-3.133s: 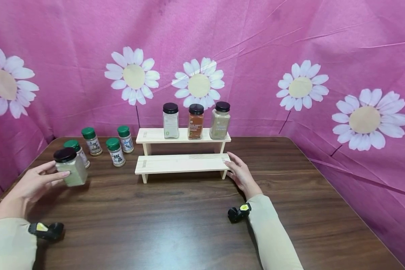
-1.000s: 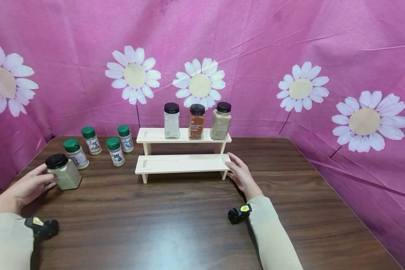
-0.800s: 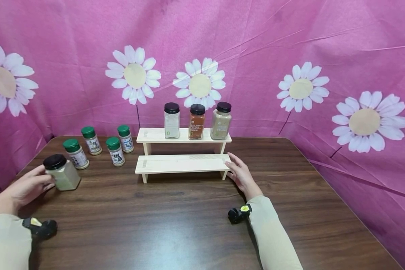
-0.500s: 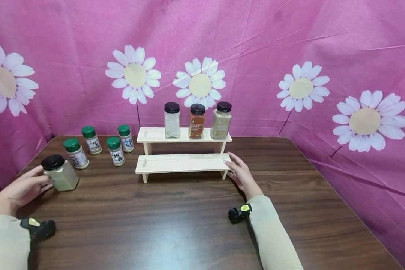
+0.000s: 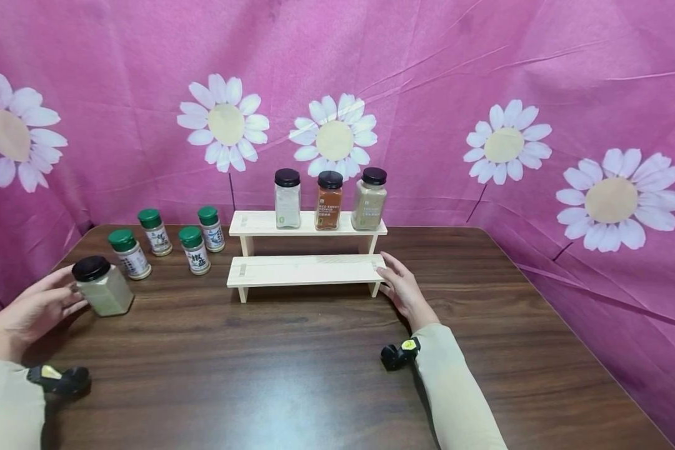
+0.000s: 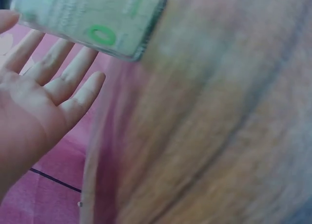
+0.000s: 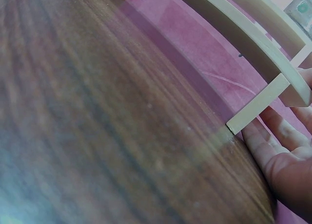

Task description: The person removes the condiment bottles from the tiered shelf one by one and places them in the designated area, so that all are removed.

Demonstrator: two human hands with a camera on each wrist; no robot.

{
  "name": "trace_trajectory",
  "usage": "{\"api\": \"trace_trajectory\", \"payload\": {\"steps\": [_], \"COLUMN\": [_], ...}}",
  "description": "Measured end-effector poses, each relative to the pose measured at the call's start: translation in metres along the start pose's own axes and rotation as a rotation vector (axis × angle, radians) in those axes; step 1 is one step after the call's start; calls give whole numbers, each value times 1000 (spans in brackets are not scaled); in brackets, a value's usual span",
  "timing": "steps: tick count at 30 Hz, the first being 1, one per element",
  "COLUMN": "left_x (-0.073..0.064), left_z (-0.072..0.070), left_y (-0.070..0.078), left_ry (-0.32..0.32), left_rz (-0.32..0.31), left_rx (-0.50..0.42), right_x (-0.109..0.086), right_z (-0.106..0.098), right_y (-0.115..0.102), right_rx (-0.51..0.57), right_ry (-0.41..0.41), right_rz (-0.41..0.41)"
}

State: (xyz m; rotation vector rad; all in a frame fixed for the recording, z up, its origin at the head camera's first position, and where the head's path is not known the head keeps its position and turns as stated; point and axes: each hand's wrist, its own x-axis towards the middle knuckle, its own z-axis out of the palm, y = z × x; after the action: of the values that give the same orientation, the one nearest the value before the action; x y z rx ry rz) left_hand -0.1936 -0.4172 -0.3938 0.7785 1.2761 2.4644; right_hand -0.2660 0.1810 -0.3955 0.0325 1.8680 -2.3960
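At the table's left stands a square glass jar [image 5: 105, 292] of pale green powder with a black lid. My left hand [image 5: 36, 309] is beside its left side, fingers spread and fairly straight; the left wrist view shows the open palm by the jar's base. Whether a fingertip still touches the glass, I cannot tell. My right hand [image 5: 402, 289] holds the right end of a two-tier wooden shelf [image 5: 306, 270], thumb on the lower board and fingers around its end. On the upper board stand a white jar [image 5: 287, 200], a red pepper jar [image 5: 329, 201] and a beige jar [image 5: 369, 200].
Several green-capped shakers stand behind the jar: one close behind it [image 5: 131, 255], one farther back [image 5: 155, 233], and two nearer the shelf, front [image 5: 195, 251] and rear [image 5: 211, 230]. A pink flowered cloth [image 5: 422, 81] hangs behind the brown table [image 5: 292, 375].
Three seconds ago my left hand held the jar; it then shifted left and toward me, and stands on the table. My left fingers have since loosened from it. The right hand stays put.
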Motion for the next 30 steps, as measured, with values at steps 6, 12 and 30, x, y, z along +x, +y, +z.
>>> {"api": "trace_trajectory", "payload": {"steps": [6, 12, 30], "left_x": [-2, 9, 70], "left_z": [4, 14, 86], "left_y": [9, 26, 39], "left_ry": [60, -64, -48], "left_rz": [38, 78, 213], "left_rx": [-19, -38, 190], "right_x": [-1, -1, 0], "right_z": [0, 0, 0], "right_y": [0, -1, 0], "right_rx": [2, -2, 2], "right_ry": [-2, -6, 3], "right_rz": [3, -1, -9]}}
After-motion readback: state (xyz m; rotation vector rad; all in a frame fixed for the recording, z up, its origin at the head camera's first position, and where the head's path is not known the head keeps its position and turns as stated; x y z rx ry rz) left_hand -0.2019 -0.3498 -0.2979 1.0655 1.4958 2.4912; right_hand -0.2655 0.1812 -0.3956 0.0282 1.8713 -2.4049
